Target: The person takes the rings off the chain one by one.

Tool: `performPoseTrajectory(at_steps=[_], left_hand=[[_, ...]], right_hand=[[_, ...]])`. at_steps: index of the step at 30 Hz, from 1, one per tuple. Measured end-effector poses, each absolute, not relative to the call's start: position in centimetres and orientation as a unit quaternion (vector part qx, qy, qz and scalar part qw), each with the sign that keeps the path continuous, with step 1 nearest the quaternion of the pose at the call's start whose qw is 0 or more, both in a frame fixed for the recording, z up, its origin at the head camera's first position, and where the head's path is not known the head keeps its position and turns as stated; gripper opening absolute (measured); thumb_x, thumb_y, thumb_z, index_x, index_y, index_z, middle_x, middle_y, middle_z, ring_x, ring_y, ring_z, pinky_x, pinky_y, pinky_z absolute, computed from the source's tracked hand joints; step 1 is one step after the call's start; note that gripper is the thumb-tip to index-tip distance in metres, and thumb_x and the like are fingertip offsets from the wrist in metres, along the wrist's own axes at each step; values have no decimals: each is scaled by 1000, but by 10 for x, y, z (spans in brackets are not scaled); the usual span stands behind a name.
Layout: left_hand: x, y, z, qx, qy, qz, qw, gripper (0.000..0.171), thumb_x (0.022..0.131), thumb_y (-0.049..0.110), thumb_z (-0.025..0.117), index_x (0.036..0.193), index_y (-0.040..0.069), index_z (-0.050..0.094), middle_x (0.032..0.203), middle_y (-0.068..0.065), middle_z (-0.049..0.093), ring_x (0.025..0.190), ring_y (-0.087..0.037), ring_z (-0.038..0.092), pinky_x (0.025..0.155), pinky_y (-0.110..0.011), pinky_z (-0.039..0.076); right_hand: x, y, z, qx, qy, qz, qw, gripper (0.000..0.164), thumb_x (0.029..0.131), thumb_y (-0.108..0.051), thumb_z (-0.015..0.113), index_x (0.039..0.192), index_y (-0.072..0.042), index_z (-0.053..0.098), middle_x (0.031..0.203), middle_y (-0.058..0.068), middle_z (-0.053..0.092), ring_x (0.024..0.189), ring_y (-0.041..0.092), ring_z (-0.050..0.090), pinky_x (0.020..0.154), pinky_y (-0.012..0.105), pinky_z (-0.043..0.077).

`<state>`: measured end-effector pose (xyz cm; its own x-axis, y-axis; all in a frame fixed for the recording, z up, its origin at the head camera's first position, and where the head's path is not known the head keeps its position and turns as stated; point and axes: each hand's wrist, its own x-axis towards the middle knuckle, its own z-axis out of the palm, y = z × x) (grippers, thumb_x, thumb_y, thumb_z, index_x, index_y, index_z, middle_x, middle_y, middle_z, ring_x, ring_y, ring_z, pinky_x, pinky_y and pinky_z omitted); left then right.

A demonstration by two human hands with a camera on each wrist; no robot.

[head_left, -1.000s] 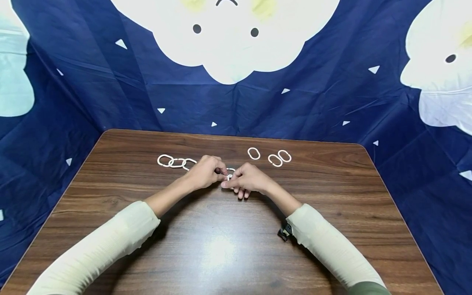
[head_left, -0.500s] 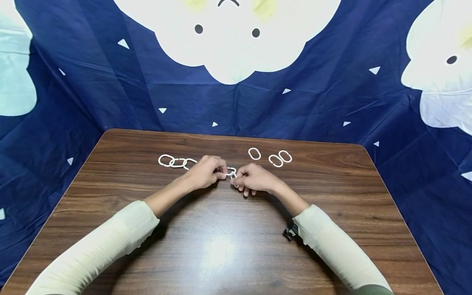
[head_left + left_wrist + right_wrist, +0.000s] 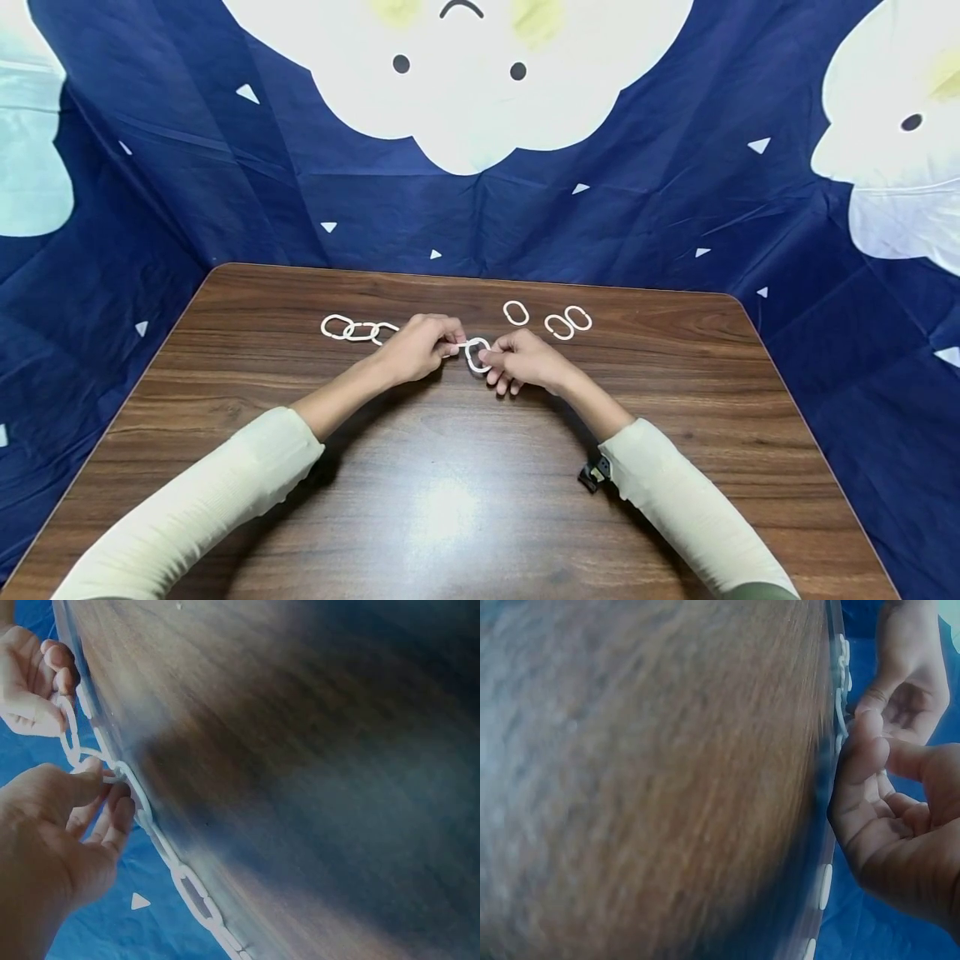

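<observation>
Between the two hands in the head view is a white oval link (image 3: 470, 357), its right side pinched by my right hand (image 3: 527, 362). My left hand (image 3: 417, 348) pinches another white link (image 3: 462, 344) of the chain, and the two links appear hooked together. From under the left hand the joined chain (image 3: 362, 331) runs left along the table. In the left wrist view the chain (image 3: 184, 881) hangs in a line past the left hand (image 3: 64, 832), and the right hand's link (image 3: 72, 735) loops onto it. My right hand's fingers hide part of its link in the right wrist view.
Toward the back right of the wooden table (image 3: 442, 500) lie a single white link (image 3: 507, 319) and a pair of white links (image 3: 553, 332) side by side. A blue cloth (image 3: 480, 217) with white clouds hangs behind the table. A small black device (image 3: 595, 474) sits at the right sleeve.
My right hand has drawn slightly right, away from the left hand. Its link has turned to show its full oval between the hands. The left hand has hardly moved.
</observation>
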<state>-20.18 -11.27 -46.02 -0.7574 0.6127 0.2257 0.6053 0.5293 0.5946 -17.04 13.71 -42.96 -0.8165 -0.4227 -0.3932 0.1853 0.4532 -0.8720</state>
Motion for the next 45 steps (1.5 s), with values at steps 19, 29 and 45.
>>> performPoseTrajectory(at_steps=[19,29,45], left_hand=[[-215,-116,-484,318,887,334,-18,10,103,7,75,104,16,79,93,4,82,84,-12,71,80,-37,63],[-214,-112,-487,297,898,324,-22,10,103,12,75,112,12,79,102,-2,86,92,-13,77,85,-37,65],[-194,-110,-454,284,886,366,6,12,102,9,73,112,6,78,102,-10,86,95,-23,80,89,-46,67]], right_hand=[[-172,130,-439,3,768,-574,285,33,119,-22,58,101,2,71,73,3,72,57,10,66,53,24,55],[-174,128,-437,29,766,-580,276,32,119,-22,56,101,1,69,70,1,70,55,9,63,52,23,53],[-178,125,-435,46,770,-576,272,30,120,-20,55,101,0,68,68,-1,69,55,8,62,53,23,53]])
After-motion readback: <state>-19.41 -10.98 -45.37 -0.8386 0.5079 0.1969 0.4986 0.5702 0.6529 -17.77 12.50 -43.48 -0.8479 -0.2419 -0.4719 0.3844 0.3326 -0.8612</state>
